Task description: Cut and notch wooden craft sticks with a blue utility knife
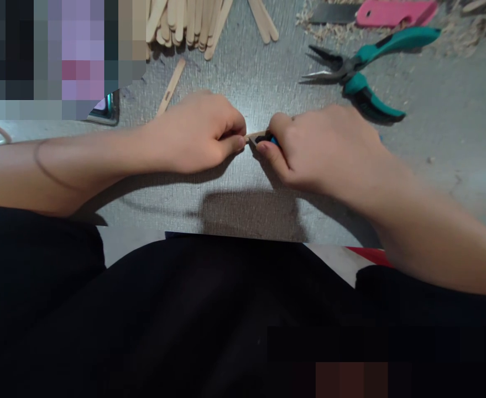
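Note:
Between thumb and fingers, my left hand pinches a wooden craft stick, most of it hidden by the hand. My right hand is closed around a cutter knife, of which a bit of blue and black handle and a short blade show. The blade rests against the stick, close to my left fingertips. Just behind my left hand lies another craft stick with a small slot in it.
A heap of craft sticks lies at the back, with a loose pair beside it. Spread pliers with teal handles lie behind my right hand. A pink-handled knife lies among wood shavings. The table edge is close to my body.

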The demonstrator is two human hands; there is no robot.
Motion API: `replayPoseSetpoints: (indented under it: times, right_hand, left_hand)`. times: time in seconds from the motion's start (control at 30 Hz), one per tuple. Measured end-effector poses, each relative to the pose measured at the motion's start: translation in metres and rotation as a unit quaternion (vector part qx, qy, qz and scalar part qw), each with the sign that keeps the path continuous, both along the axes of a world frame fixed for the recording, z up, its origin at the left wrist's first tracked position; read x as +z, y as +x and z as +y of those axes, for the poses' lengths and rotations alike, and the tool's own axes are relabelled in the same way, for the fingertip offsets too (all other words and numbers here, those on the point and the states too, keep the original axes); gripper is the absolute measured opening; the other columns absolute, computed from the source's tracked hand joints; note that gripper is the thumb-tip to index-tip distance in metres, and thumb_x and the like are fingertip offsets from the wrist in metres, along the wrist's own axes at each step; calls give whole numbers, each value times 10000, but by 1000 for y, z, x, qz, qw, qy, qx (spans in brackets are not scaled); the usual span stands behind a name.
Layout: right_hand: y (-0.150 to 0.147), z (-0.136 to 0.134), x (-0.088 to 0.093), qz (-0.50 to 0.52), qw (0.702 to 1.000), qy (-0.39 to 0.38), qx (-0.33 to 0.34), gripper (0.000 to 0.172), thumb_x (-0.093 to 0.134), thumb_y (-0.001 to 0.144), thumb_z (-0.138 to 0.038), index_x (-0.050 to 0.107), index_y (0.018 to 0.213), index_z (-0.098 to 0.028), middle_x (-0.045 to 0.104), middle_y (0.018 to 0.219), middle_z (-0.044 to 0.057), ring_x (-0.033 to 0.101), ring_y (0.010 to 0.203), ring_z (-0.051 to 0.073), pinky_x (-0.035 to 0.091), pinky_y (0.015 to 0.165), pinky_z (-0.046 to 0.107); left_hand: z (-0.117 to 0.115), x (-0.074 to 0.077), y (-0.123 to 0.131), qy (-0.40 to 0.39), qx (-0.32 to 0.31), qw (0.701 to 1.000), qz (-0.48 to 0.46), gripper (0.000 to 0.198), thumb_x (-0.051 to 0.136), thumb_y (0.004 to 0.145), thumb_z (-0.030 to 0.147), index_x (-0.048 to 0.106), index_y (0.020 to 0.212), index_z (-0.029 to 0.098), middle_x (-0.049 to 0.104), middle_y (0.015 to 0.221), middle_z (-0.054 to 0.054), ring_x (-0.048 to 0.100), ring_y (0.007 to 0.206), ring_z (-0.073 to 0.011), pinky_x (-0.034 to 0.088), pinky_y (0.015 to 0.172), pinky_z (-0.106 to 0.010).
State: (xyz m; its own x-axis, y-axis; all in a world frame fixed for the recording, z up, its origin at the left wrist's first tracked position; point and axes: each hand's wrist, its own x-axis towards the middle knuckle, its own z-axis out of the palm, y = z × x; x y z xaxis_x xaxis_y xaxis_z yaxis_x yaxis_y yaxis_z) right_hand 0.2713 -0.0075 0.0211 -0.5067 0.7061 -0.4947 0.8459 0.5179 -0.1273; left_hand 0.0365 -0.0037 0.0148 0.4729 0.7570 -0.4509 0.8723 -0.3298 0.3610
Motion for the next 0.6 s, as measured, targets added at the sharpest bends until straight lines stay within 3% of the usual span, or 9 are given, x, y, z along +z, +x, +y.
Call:
replayPoseSetpoints:
  times: [0.2, 0.37, 0.6]
  right_hand:
    - [-3, -1, 2, 6, 1000, -7, -10, 669, 328, 1211, -666, 776, 1498, -260, 900, 1131, 216, 798, 1057, 471, 462, 834, 479]
    - [-6, -3, -3, -14, 999, 32, 20, 724, 280, 1202, -638, 775, 1474, -184, 890, 1132, 256, 826, 1000, 491, 459, 770, 486]
    - [-8, -8, -9, -14, 999, 37, 25, 743, 255, 1203, -664, 755, 1461, -178, 880, 1112, 245, 846, 1017, 511, 513, 799, 505]
  left_hand:
    - [-2, -3, -1, 11, -6, 1000, -4, 363, 575, 1149, 338, 890, 1037, 196, 707, 758, -32, 545, 753, -191, 385, 790, -350]
    - [-8, -10, -4, 58, -36, 997, -26, 375, 560, 1115, 364, 869, 972, 206, 613, 675, -31, 526, 692, -206, 366, 697, -394]
    - [-17, -13, -4, 113, -99, 986, 73, 516, 407, 1133, 388, 878, 1030, 206, 712, 743, -99, 665, 716, -277, 416, 708, -448]
